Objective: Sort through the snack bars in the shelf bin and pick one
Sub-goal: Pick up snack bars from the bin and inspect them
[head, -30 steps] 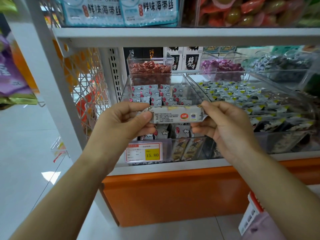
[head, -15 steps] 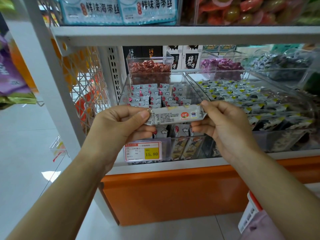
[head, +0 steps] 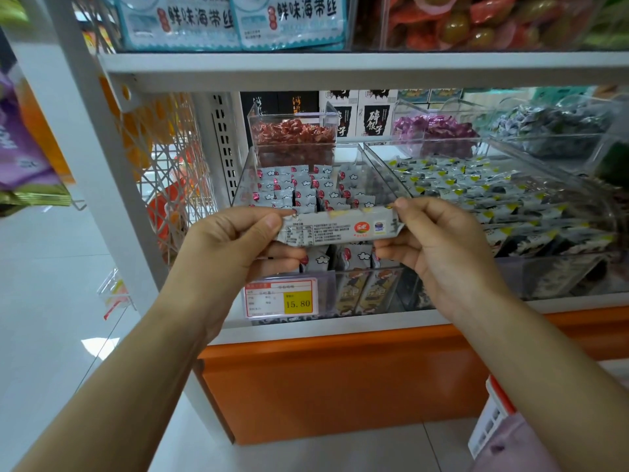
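- Both hands are raised in front of the shelf, and one snack bar [head: 340, 229] is held between them by its two ends;
- the left hand [head: 231, 247] is closed round the left end of the bar; its thumb is laid on the front of the wrapper and its fingers are curled behind and below;
- the right hand [head: 442, 247] pinches the right end between thumb and forefinger; its other fingers are curled underneath, and nothing else is held in them;
- the bar is kept almost level, with its right end a little higher; it is held in the air in front of the clear shelf bin [head: 242, 185], above the front part of it;
- its wrapper is silver-white with some yellow along the upper edge; small printed text and a table are seen on the side turned to the camera, with a round red-orange logo and a small blue mark near the right end;
- many more bars [head: 299, 189] of the same grey-white kind, with red dots and cloud shapes, are stood in rows inside the bin;
- a price tag [head: 282, 298] with "15.80" on a yellow field is fixed on the front wall of the bin, below the left hand.
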`<action>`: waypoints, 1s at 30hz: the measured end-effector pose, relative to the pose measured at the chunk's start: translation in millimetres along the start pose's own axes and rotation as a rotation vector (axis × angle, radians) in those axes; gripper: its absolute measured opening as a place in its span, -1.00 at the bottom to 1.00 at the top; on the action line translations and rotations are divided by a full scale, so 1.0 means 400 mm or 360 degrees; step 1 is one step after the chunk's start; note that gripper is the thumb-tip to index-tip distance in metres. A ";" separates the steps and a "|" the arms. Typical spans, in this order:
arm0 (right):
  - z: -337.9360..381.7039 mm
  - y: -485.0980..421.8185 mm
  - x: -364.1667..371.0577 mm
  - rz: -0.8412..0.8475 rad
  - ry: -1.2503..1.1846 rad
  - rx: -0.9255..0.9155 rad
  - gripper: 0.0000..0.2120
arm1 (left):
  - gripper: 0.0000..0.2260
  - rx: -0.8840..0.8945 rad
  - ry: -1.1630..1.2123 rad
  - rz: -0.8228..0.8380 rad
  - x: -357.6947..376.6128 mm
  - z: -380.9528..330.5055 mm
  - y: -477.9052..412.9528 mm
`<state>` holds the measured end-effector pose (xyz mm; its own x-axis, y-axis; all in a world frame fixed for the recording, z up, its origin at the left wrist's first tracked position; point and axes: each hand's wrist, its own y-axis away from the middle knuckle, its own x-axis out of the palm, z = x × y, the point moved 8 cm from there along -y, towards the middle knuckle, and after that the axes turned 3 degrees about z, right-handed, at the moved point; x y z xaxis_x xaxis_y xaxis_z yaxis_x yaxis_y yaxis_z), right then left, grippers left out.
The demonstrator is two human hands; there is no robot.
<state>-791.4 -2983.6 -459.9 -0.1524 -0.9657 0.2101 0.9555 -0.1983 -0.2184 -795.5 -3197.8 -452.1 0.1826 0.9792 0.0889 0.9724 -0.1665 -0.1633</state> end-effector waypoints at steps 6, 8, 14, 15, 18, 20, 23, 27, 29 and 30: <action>0.004 0.000 0.017 0.0118 0.0020 -0.0042 -0.85 | -0.81 -0.0232 0.0228 0.0040 0.011 0.032 -0.006; 0.010 0.000 0.029 0.0199 0.0019 -0.0087 -0.81 | -0.73 -0.0248 0.0191 0.0122 0.022 0.037 -0.003; 0.016 0.004 0.048 0.0315 0.0134 -0.0196 -0.67 | -0.68 -0.0127 -0.0245 0.0165 0.023 0.029 0.000; 0.015 0.003 0.049 0.0327 0.0110 -0.0183 -0.69 | -0.69 -0.0074 -0.0317 0.0136 0.020 0.020 0.001; 0.013 0.013 0.062 0.0403 0.0145 -0.0131 -0.84 | -0.70 0.0087 -0.0412 0.0077 0.020 -0.010 0.005; 0.011 0.021 0.069 0.0437 0.0382 -0.0168 -0.81 | -0.69 0.0159 -0.0436 0.0122 0.032 -0.022 0.008; 0.014 0.026 0.075 0.0414 0.0515 -0.0227 -0.87 | -0.72 0.0198 -0.0414 0.0193 0.048 -0.028 0.009; 0.013 0.021 0.061 0.0272 0.0533 -0.0208 -0.91 | -0.70 0.0238 -0.0434 0.0230 0.066 -0.027 0.011; 0.017 0.019 0.056 0.0203 0.0588 -0.0230 -0.86 | -0.67 0.0266 -0.0491 0.0250 0.077 -0.026 0.013; 0.022 0.018 0.054 0.0169 0.0611 -0.0251 -0.83 | -0.66 0.0276 -0.0502 0.0255 0.080 -0.025 0.014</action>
<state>-785.5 -3004.3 -448.8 -0.1664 -0.9686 -0.1848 0.9252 -0.0886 -0.3689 -782.8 -3168.5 -440.2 0.2504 0.9344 -0.2533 0.8912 -0.3247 -0.3168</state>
